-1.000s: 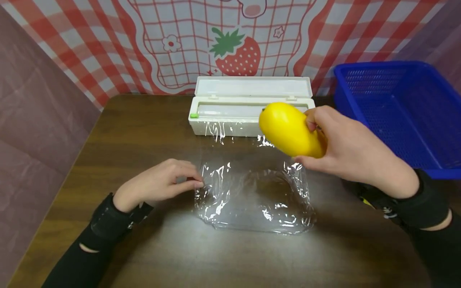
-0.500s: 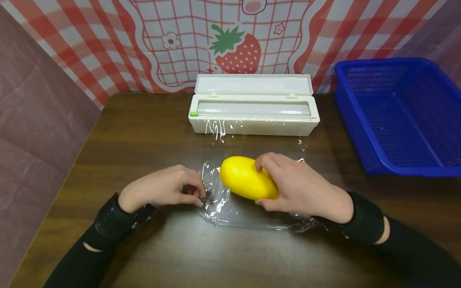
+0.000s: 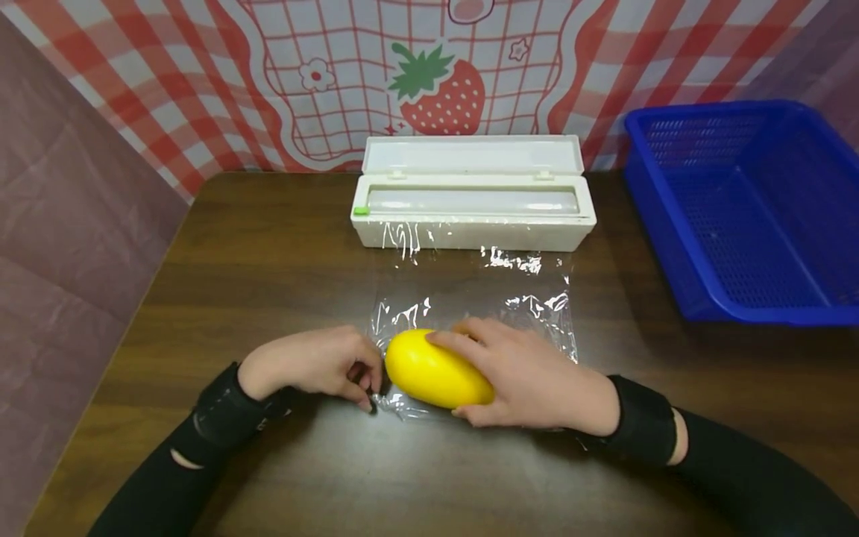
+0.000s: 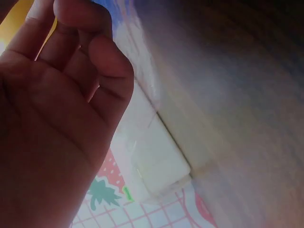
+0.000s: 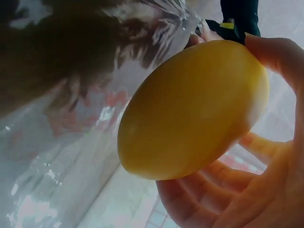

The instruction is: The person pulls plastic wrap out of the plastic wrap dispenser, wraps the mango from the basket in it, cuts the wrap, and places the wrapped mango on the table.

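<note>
Head view: the right hand (image 3: 526,380) gripped 1 yellow fruit (image 3: 436,369) over the plastic wrap (image 3: 470,294), nearer than the white box (image 3: 473,180) at the worktop's (image 3: 429,477) far edge.
Left wrist view: the left hand (image 4: 61,90) was curled; I couldn't tell whether its grip held wrap.
Right wrist view: thumb and fingers spanned the fruit.

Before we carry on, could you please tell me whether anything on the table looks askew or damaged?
Nothing looks spilled or broken. Only the film stands out: it is crinkled in places, notably beside the left hand, instead of lying smooth across the table.
</note>
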Available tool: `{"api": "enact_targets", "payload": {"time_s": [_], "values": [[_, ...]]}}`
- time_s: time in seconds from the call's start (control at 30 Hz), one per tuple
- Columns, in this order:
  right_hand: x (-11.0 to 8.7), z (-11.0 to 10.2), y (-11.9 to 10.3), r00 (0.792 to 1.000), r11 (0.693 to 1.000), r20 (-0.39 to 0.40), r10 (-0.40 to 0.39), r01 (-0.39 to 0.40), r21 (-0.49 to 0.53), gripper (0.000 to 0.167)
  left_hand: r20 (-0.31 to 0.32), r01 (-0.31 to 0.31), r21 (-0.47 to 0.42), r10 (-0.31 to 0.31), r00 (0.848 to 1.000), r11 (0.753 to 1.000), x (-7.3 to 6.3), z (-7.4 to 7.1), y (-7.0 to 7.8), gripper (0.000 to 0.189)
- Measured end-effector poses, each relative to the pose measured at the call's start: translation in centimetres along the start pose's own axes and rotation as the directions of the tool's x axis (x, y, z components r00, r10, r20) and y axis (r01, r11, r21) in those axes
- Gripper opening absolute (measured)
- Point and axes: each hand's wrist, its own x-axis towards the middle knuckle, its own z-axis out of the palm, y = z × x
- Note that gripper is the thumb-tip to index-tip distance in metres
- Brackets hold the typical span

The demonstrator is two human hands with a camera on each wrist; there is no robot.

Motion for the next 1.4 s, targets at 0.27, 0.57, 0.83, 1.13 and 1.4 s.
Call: {"api": "enact_targets", "payload": {"time_s": [0.27, 0.57, 0.83, 1.13, 1.4], "values": [[0.1, 1.1, -0.2, 0.999, 0.999, 0.033, -0.039, 0.04, -0.024, 0.084, 0.007, -0.037, 0.019, 0.036, 0.999, 0.999, -0.1, 0.1, -0.1, 0.013], [0.3, 2.3, -0.2, 0.999, 0.999, 0.016, -0.042, 0.042, -0.02, 0.086, -0.03, -0.085, 0.014, 0.086, 0.996, 0.996, -0.8, -0.5, 0.8, 0.009], [0.4, 2.5, -0.1, 0.996, 0.996, 0.002, -0.084, 0.084, -0.042, 0.083, -0.09, -0.127, 0.074, 0.133, 0.987, 0.989, -1.3, -0.9, 1.7, 0.007], [0.5, 2.3, 0.2, 0.995, 0.996, 0.04, -0.091, 0.092, -0.018, 0.084, -0.285, -0.121, 0.225, 0.184, 0.941, 0.967, -0.9, -0.5, 2.2, 0.007], [0.4, 2.4, 0.3, 0.994, 0.994, 0.04, -0.097, 0.099, -0.037, 0.086, -0.422, -0.117, 0.335, 0.26, 0.869, 0.935, 0.1, 0.1, 2.0, 0.005]]}}
